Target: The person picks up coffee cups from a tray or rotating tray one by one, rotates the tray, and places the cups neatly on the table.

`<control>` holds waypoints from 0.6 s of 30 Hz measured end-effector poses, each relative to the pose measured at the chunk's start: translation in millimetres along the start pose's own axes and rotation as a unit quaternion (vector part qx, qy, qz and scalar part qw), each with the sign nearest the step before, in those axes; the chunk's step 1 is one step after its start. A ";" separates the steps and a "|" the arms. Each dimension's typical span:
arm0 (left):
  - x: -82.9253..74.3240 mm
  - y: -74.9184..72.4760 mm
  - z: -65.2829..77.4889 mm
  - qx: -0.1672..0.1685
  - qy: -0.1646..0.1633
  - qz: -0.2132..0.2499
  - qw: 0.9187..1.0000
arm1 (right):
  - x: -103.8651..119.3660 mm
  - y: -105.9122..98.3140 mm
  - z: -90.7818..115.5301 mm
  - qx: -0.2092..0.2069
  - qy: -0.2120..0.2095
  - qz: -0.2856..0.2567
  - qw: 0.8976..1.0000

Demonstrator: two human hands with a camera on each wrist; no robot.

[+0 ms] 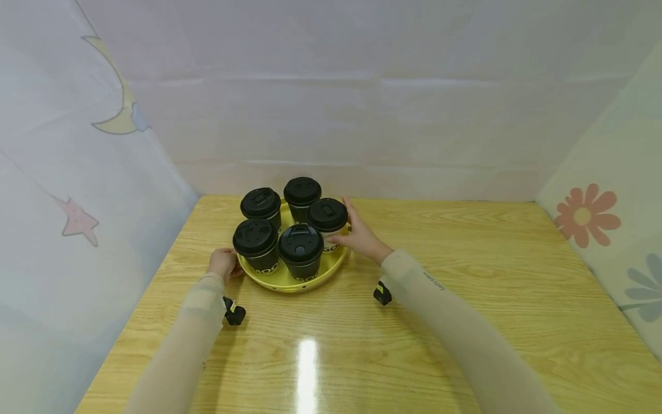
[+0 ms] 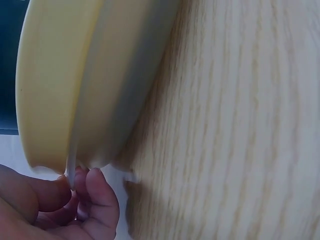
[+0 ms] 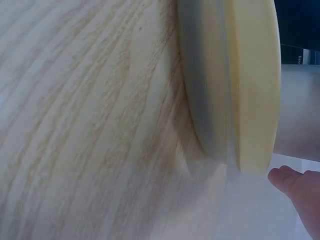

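Note:
A round yellow tray [image 1: 287, 287] stands on the table, bearing several paper cups with black lids. At its left edge my left hand [image 1: 223, 263] pinches the rim; the left wrist view shows the thumb [image 2: 52, 194] and fingers on a thin lip of the tray. My right hand [image 1: 364, 237] grips the whitish paper cup [image 1: 328, 214] at the tray's right side, thumb in front and a finger behind. Dark cups beside it are the front one [image 1: 300, 251], the left one [image 1: 256, 244], and two at the back, including one cup [image 1: 302, 192] near the wall.
The wooden table [image 1: 465, 276] extends to the right and toward me. A pale cloth backdrop [image 1: 388, 115] rises behind it, with patterned side walls. Small black devices [image 1: 235, 312] are at my wrists.

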State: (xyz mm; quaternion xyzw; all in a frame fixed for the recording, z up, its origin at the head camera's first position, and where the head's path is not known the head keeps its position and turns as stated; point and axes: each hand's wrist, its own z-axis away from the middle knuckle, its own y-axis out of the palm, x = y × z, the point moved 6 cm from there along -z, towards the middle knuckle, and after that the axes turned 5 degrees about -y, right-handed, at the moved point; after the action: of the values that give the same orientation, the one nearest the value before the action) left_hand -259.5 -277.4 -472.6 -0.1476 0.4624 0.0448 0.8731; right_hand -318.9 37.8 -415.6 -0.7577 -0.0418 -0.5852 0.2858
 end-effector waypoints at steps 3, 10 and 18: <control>-0.1 0.3 -0.5 -0.001 -0.001 -0.005 1.000 | -1.5 0.4 -0.3 -0.006 0.003 -0.015 1.000; 0.2 0.1 -0.8 -0.003 -0.004 -0.007 1.000 | -2.4 2.8 -2.6 -0.008 0.003 -0.082 0.997; -0.3 0.2 2.1 -0.003 -0.001 0.005 1.000 | -6.6 7.4 -6.1 -0.008 0.014 -0.157 0.988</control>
State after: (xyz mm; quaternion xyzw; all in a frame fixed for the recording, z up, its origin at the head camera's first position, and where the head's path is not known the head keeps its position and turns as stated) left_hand -258.0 -276.6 -471.3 -0.1476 0.4625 0.0504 0.8728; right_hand -323.3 30.6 -423.6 -0.7360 -0.1511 -0.6335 0.1847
